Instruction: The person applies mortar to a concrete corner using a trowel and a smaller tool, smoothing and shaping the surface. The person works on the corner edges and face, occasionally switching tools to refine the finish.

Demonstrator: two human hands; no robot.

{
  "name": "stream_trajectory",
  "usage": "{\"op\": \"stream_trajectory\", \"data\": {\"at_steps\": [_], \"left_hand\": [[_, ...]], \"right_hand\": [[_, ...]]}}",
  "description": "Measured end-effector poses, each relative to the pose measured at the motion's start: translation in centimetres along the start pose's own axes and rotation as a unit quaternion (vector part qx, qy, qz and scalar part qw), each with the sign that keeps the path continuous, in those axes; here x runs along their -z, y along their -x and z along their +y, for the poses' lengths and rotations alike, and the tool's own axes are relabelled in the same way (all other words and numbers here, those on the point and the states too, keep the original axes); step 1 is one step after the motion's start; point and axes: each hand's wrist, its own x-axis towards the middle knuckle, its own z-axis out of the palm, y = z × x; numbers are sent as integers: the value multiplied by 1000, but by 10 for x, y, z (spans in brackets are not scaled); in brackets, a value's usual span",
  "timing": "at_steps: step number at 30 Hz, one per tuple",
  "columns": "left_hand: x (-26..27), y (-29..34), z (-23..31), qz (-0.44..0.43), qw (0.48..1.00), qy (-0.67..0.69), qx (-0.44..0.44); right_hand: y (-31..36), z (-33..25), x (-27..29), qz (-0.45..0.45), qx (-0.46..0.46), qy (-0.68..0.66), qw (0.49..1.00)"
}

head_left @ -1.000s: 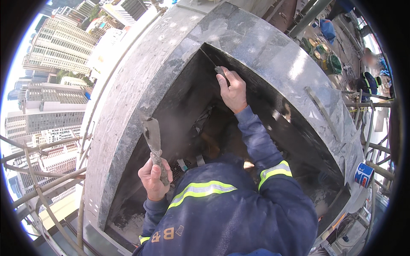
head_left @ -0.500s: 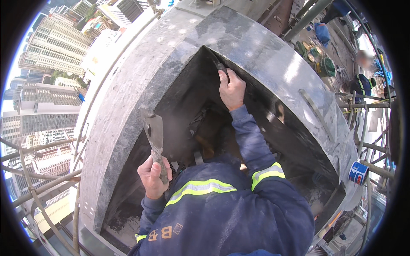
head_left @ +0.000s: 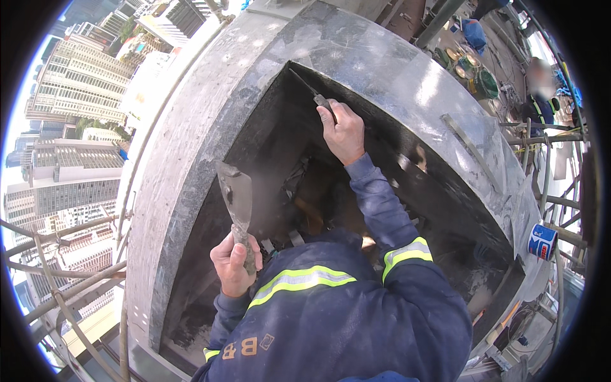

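Observation:
My left hand (head_left: 234,267) is closed round the handle of a scraper-like trowel (head_left: 238,196). Its flared blade points up and carries a dark grey smear of mortar. Further forward, my right hand (head_left: 345,135) grips the short handle of a thin, narrow-bladed trowel (head_left: 310,88). That blade reaches up to the far corner of a three-sided opening, along its dark inner wall (head_left: 375,130). Whether the blade presses on the wall I cannot tell. A broad grey concrete rim (head_left: 388,70) frames the opening round me.
Scaffold poles (head_left: 73,290) stand at the left, with tall buildings beyond. A flat bar (head_left: 471,151) lies on the right rim. A blue and white tin (head_left: 542,242) sits by poles at the right. At the far right are buckets (head_left: 487,84) and another person (head_left: 540,109).
The view has shifted slightly. My right hand has drawn a little back from the far corner, and more of its thin blade shows. My left hand holds its trowel much as before.

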Motion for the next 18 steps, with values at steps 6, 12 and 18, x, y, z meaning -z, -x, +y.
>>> {"op": "stream_trajectory", "data": {"at_steps": [6,12,18], "left_hand": [[-3,-3,-3,-7,1000,4,-1],[-17,-8,4,-2,1000,-3,17],[-15,-9,3,-20,1000,5,12]], "right_hand": [[-16,3,-8,-7,-32,20,999],[-8,-21,-16,20,-102,16,994],[19,-9,-3,15,-70,19,997]]}}
